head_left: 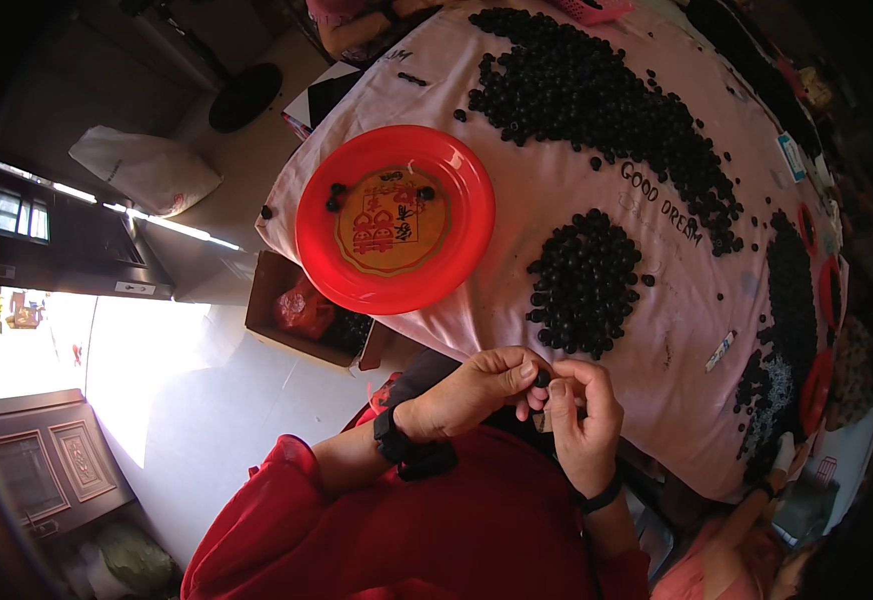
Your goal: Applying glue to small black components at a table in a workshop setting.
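My left hand [477, 390] and my right hand [582, 415] meet close to my body at the near edge of the table. Together their fingertips pinch one small black round piece [543, 378]. A black band sits on each wrist, and my sleeves are red. Just beyond my hands lies a dense heap of the same small black round pieces [585, 282] on the pink cloth [547, 200]. To the left of that heap rests a red round plate [395, 218] with a gold middle and a few black pieces on it.
A larger spread of black pieces [597, 95] runs across the far side of the cloth, with more along the right edge [789, 300]. An open cardboard box [307, 315] stands on the floor under the plate. Other people sit at the far and lower right sides.
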Motion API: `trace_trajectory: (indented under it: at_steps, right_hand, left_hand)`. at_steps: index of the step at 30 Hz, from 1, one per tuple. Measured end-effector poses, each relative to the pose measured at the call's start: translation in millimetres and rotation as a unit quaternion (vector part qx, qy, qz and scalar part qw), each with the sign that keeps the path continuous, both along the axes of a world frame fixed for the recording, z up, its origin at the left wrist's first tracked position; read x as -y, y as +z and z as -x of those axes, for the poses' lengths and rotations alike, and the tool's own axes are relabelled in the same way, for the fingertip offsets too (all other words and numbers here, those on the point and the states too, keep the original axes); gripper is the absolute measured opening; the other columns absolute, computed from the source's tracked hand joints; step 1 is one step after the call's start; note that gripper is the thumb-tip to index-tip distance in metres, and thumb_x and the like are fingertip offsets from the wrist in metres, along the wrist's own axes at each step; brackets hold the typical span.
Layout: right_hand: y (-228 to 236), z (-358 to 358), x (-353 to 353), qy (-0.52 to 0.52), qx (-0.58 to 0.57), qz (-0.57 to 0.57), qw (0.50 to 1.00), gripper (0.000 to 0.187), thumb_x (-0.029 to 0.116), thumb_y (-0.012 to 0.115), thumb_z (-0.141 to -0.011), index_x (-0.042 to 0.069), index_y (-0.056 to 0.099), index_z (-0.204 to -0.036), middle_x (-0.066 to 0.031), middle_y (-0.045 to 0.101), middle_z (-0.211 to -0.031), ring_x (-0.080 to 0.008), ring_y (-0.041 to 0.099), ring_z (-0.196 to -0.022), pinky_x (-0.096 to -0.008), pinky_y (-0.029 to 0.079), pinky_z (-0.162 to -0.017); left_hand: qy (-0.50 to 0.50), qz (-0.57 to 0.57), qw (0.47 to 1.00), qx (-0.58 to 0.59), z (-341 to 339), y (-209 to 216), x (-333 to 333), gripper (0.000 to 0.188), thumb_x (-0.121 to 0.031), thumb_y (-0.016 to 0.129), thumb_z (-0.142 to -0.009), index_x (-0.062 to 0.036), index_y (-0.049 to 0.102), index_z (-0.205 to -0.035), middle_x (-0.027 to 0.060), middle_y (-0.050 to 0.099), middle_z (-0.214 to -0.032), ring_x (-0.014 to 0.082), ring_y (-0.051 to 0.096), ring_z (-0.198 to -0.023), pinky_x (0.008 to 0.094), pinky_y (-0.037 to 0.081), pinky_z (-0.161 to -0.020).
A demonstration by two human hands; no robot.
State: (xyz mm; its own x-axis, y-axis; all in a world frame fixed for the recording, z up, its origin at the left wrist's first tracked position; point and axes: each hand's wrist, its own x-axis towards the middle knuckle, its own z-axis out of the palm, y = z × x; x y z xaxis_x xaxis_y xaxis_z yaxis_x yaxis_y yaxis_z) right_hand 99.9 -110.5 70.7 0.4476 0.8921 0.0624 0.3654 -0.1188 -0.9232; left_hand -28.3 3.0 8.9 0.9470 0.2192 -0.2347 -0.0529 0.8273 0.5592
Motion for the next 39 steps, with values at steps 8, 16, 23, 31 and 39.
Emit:
trace_trajectory:
  at_steps: [8,16,23,31,39]
  right_hand:
    - [-6,3,0,-0.009,-0.053,0.026,0.998,0.009,0.001,0.057,-0.098,0.0,0.056,-0.107,-0.0063,0.067,-0.079,-0.0124,0.067,-0.069,-0.0268,0.055,-0.062]
    - [-6,2,0,-0.013,-0.036,0.047,0.998,0.009,0.0,0.057,-0.097,0.001,0.058,-0.106,-0.0068,0.067,-0.079,-0.0114,0.067,-0.07,-0.0266,0.055,-0.063]
    - [-3,1,1,-0.006,-0.026,0.056,0.998,0.014,0.001,0.058,-0.096,0.0,0.06,-0.11,-0.0066,0.068,-0.079,-0.0118,0.068,-0.071,-0.0275,0.054,-0.063]
    - [-8,-6,3,-0.024,-0.035,0.063,0.997,0.013,0.002,0.056,-0.097,0.003,0.065,-0.106,-0.0089,0.067,-0.086,-0.0174,0.067,-0.07,-0.029,0.052,-0.064]
    - [-9,-5,-1,-0.061,0.111,0.048,0.991,0.012,0.004,0.058,-0.095,0.0,0.065,-0.104,-0.015,0.069,-0.086,-0.0292,0.068,-0.072,-0.0355,0.053,-0.064]
  left_hand:
    - [0.006,-0.029,1.0,0.002,0,-3,3,0.032,-0.035,0.047,-0.106,-0.0071,0.062,-0.106,-0.002,0.061,-0.089,0.0063,0.056,-0.081,0.0226,0.046,-0.072]
    - [-0.002,-0.094,0.995,-0.02,1,3,3,0.032,-0.033,0.045,-0.107,-0.0052,0.06,-0.11,-0.0016,0.06,-0.092,0.0067,0.055,-0.082,0.0244,0.048,-0.076]
    - [-0.003,-0.076,0.997,-0.023,1,5,3,0.032,-0.033,0.043,-0.108,-0.0063,0.06,-0.105,-0.0017,0.059,-0.09,0.0065,0.055,-0.082,0.0231,0.047,-0.073]
    - [-0.026,-0.114,0.993,-0.019,4,6,1,0.029,-0.03,0.046,-0.107,-0.0037,0.059,-0.111,-0.0008,0.058,-0.093,0.0072,0.056,-0.085,0.0243,0.049,-0.076]
    - [-0.033,-0.139,0.99,-0.01,3,7,2,0.028,-0.024,0.041,-0.109,-0.0052,0.056,-0.123,-0.0005,0.056,-0.099,0.0073,0.053,-0.089,0.0251,0.048,-0.08]
